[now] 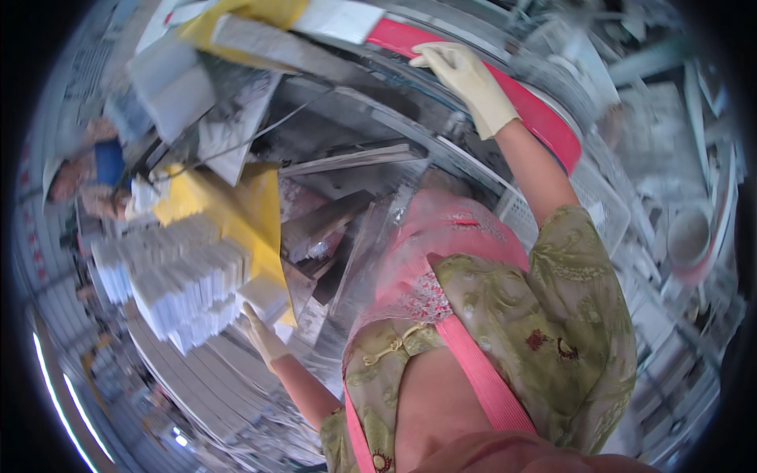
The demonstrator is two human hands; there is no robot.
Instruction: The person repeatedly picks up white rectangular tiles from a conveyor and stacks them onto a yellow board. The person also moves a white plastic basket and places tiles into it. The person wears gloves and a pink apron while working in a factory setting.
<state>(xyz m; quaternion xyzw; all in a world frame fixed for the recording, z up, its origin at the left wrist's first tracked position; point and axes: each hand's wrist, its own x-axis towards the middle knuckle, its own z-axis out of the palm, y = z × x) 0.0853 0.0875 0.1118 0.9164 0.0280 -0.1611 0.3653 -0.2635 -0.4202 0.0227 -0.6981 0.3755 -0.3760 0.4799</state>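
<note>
My left hand, in a cream glove, is at the lower edge of a white square tile, its fingers closed at the tile's corner; blur hides part of the grip. Right beside it stand rows of thin white tiles, packed on edge in stacks. My right hand, also gloved, reaches far forward over a red belt. Its fingers are stretched out and slightly bent, and nothing shows in them. Whether its fingertips touch the belt I cannot tell.
A yellow sheet hangs behind the tile stacks. Boards lean in front of my pink apron. Another person in a pale hat is at the far left. A white plastic crate stands right of my right arm.
</note>
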